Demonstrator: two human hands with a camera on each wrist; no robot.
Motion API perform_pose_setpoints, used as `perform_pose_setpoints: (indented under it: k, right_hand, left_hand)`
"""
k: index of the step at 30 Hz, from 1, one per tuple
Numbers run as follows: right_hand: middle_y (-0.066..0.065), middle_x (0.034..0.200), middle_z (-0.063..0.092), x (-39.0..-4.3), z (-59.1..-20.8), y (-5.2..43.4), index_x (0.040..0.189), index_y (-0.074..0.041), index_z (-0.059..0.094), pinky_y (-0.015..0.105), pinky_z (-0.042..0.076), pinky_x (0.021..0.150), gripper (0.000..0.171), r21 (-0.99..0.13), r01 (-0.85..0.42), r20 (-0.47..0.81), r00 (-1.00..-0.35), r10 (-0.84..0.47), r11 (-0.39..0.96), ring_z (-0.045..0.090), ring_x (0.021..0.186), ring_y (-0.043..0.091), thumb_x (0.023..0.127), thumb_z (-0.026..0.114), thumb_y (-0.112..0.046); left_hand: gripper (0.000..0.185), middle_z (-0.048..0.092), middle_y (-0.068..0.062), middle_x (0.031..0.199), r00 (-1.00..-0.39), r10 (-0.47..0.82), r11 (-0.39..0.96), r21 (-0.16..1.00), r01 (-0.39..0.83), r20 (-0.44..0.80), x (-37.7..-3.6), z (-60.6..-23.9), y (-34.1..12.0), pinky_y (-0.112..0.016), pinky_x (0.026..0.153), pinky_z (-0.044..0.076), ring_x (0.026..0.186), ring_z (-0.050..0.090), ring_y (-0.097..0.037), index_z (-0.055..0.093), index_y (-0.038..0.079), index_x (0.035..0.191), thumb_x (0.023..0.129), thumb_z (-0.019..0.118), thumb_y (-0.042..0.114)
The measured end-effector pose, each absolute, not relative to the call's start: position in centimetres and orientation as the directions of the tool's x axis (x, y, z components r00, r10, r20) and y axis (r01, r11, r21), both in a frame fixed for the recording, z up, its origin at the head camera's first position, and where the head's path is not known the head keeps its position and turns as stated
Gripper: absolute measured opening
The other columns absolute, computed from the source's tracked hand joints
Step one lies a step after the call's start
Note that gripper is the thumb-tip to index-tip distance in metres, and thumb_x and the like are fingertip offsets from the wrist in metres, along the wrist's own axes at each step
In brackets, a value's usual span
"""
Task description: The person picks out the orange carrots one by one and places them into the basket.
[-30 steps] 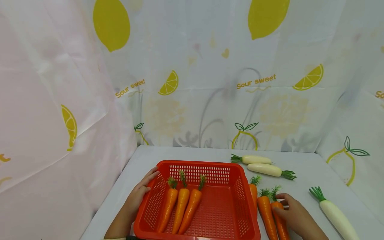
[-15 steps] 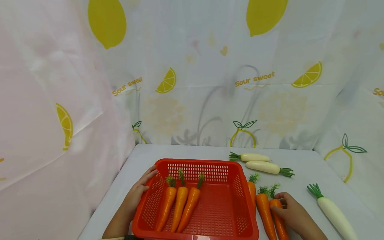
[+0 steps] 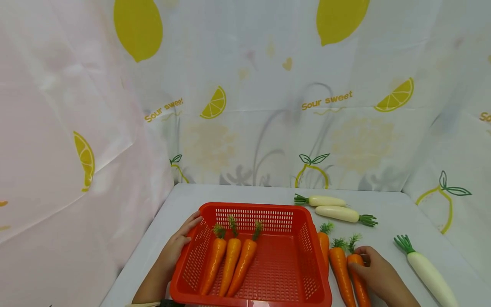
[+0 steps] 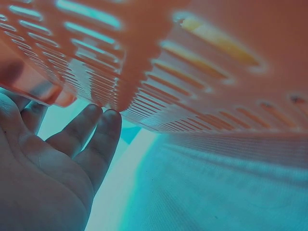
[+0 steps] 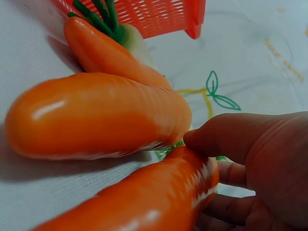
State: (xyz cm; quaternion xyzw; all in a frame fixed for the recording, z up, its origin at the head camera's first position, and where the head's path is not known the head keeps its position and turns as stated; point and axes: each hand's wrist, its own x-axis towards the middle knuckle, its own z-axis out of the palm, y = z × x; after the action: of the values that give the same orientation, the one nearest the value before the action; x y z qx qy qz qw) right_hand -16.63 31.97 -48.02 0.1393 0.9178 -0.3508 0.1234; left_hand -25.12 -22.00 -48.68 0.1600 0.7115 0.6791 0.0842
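Observation:
A red plastic basket [image 3: 278, 266] with slotted walls stands on the white table, three orange carrots [image 3: 231, 264] lying in its left half. Against its left wall rests my left hand [image 3: 172, 251]; the left wrist view shows the extended fingers [image 4: 108, 130] touching the slotted wall from outside. My right hand [image 3: 377, 273] pinches the leafy end of a carrot [image 3: 359, 283] to the right of the basket, thumb on one side and fingers on the other. Beside it lie another carrot [image 3: 340, 273] and a third carrot [image 3: 324, 245], partly hidden by the basket wall.
Two white radishes [image 3: 337, 213] with green stalks lie behind the basket's right corner. Another white radish [image 3: 431, 277] lies at the right, past my right hand. A lemon-printed curtain [image 3: 245, 140] encloses the table [image 3: 230, 192] at the back and sides.
The view shifts slightly with the head. Both hands, the basket and the vegetables keep nearly the same places; the right hand stays at the same carrot.

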Motion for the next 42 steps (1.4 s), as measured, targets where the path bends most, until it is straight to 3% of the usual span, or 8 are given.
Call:
perform_pose_setpoints:
  k: [5, 14, 42]
  right_hand:
    - [0.034, 0.135, 0.058, -16.74, -48.12, 32.2, 0.136, 0.006, 0.05, 0.058, 0.052, 0.093, 0.066, -0.627, 0.36, -0.329, -0.926, 0.183, 0.691, 0.059, 0.117, 0.047, 0.096, 0.069, -0.043]
    - [0.037, 0.141, 0.053, -16.76, -48.12, 32.41, 0.142, 0.006, 0.045, 0.058, 0.053, 0.092, 0.073, -0.655, 0.403, -0.357, -0.91, 0.208, 0.639, 0.053, 0.124, 0.052, 0.098, 0.065, -0.049]
    - [0.038, 0.144, 0.05, -16.57, -47.43, 32.07, 0.146, 0.006, 0.044, 0.05, 0.058, 0.086, 0.078, -0.689, 0.414, -0.349, -0.909, 0.228, 0.595, 0.054, 0.123, 0.052, 0.098, 0.064, -0.053]
  left_hand:
    - [0.067, 0.012, -0.004, 0.176, -0.93, 0.35, 0.013, 0.993, 0.12, 0.108, -25.11, -48.83, -22.09, -0.019, 0.106, 0.045, 0.154, 0.018, -0.012, 0.034, 0.007, 0.163, 0.097, 0.028, -0.004]
    - [0.067, 0.011, -0.002, 0.177, -0.931, 0.351, -0.01, 0.995, 0.102, 0.099, -24.94, -48.54, -21.96, -0.019, 0.105, 0.046, 0.16, 0.005, -0.034, 0.034, 0.007, 0.163, 0.097, 0.028, -0.004]
    - [0.067, 0.012, -0.003, 0.176, -0.938, 0.334, -0.008, 0.996, 0.091, 0.088, -24.91, -48.6, -21.76, -0.02, 0.102, 0.048, 0.16, 0.006, -0.036, 0.035, 0.005, 0.162, 0.096, 0.029, -0.004]
